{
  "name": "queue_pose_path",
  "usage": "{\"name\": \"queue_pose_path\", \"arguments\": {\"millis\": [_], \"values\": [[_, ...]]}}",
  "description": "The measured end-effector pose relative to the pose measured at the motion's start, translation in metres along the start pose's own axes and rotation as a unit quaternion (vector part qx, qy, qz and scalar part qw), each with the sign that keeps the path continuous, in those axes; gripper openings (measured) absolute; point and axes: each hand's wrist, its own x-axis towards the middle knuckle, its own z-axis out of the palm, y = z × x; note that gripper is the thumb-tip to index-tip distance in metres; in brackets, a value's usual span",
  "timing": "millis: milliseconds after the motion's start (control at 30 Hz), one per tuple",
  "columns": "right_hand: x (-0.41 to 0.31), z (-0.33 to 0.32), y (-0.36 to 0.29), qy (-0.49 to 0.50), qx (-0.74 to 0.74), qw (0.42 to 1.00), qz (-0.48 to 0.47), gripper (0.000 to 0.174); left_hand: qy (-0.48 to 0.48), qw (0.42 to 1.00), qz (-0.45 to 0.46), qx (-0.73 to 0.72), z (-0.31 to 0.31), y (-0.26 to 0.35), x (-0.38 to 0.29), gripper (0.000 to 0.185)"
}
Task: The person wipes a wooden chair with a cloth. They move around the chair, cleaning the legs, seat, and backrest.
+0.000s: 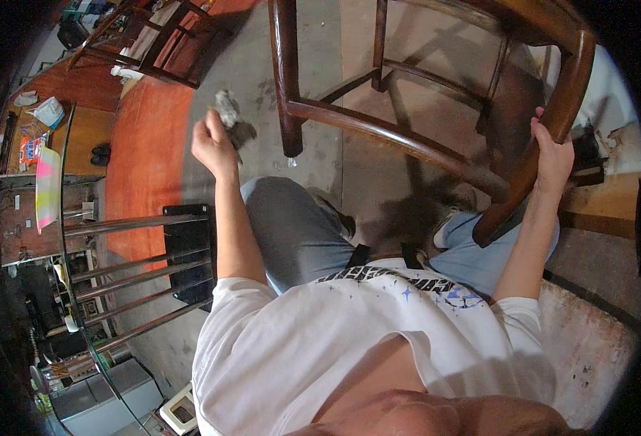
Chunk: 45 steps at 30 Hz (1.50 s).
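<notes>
A dark varnished wooden chair frame (396,136) is tilted in front of me, with one thick leg (563,103) coming down at the right against my jeans. My right hand (553,158) is closed around that leg. At the left, my left hand (214,144) is raised with its fingers pinched on a crumpled greyish-white cloth (226,109), apart from the chair. A round rail (385,139) joins the chair's legs, and another leg (286,82) ends above the concrete floor.
Left of me stands a glass-edged rack with metal bars (140,272). Behind it is a wooden table (86,136) with bags and a pink-and-yellow board (48,188). More wooden furniture (157,43) stands at the upper left. A wooden bench or board (598,207) is at the right.
</notes>
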Motion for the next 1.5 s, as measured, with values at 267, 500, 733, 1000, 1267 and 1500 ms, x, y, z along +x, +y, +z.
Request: {"name": "queue_pose_path", "arguments": {"millis": [267, 500, 733, 1000, 1267, 1500], "values": [[0.009, -0.005, 0.005, -0.013, 0.048, 0.999, -0.011, 0.03, -0.251, 0.898, 0.362, 0.009, 0.07, 0.062, -0.035, 0.019], [0.005, -0.002, 0.005, 0.011, -0.003, 0.998, -0.055, 0.032, -0.242, 0.902, 0.338, -0.12, 0.082, 0.107, -0.115, 0.012], [0.008, 0.009, 0.004, -0.003, -0.007, 0.998, -0.058, 0.042, -0.44, 0.74, 0.434, -0.265, 0.105, 0.21, -0.179, 0.023], [0.013, 0.014, 0.0, -0.002, -0.017, 0.999, -0.046, 0.049, -0.511, 0.748, 0.363, -0.22, 0.148, 0.228, -0.165, 0.024], [0.01, 0.016, 0.0, -0.006, -0.001, 0.998, -0.062, 0.049, -0.579, 0.738, 0.249, -0.242, 0.179, 0.227, -0.138, 0.035], [0.022, 0.014, -0.001, -0.011, 0.028, 0.999, -0.023, 0.042, -0.588, 0.716, 0.318, -0.201, 0.161, 0.233, -0.162, 0.034]]}}
